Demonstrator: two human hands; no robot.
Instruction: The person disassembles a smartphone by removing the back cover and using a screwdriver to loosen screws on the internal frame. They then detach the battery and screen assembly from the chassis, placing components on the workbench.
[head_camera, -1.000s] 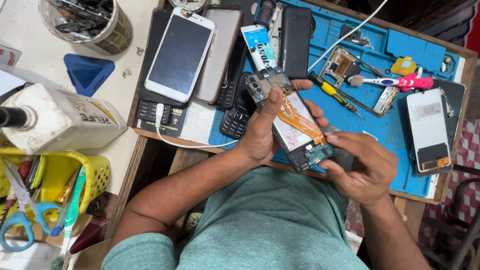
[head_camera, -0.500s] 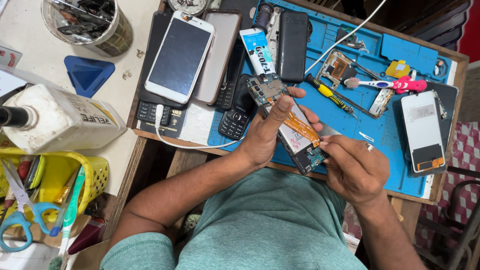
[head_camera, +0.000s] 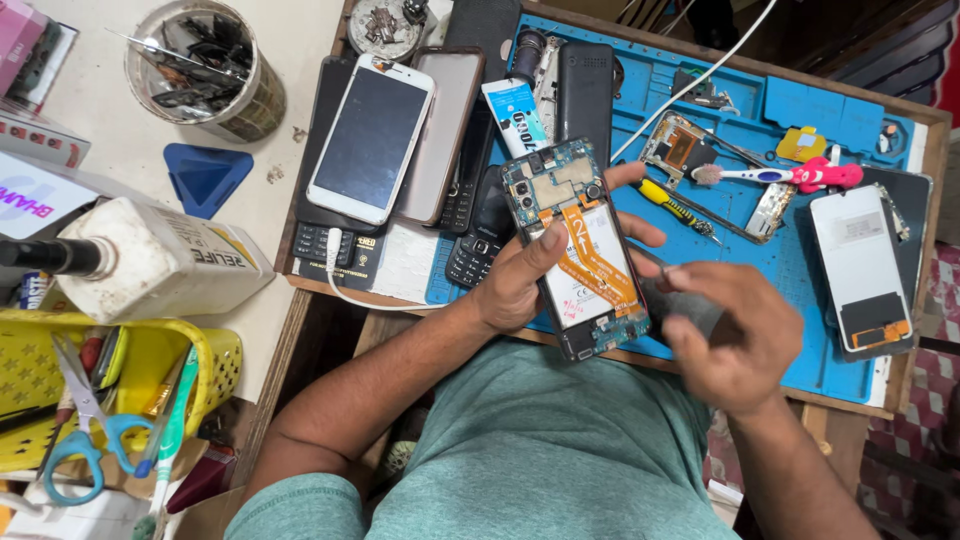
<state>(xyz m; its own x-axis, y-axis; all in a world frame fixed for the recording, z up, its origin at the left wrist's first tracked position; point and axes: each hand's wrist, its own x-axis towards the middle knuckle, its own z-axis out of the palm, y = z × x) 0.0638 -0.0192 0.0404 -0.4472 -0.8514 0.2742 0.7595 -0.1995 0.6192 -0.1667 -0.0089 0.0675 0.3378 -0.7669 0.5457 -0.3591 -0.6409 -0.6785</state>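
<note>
Your left hand (head_camera: 515, 285) grasping the open phone (head_camera: 577, 250) over the blue mat (head_camera: 800, 330), thumb on its orange ribbon, your right hand (head_camera: 735, 335) just right of the phone, fingers curled, grip blurred so can't tell, white phone (head_camera: 370, 140) left of it, toothbrush (head_camera: 775, 177) right

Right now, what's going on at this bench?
A person sits at a cluttered repair bench. The left hand holds an opened phone with its back off, circuit board and orange ribbon cable showing, thumb pressed on the cable. The right hand hovers at the phone's right edge, blurred, so what it grips is unclear. The blue mat behind carries more phones, a screwdriver and a pink toothbrush.
</note>
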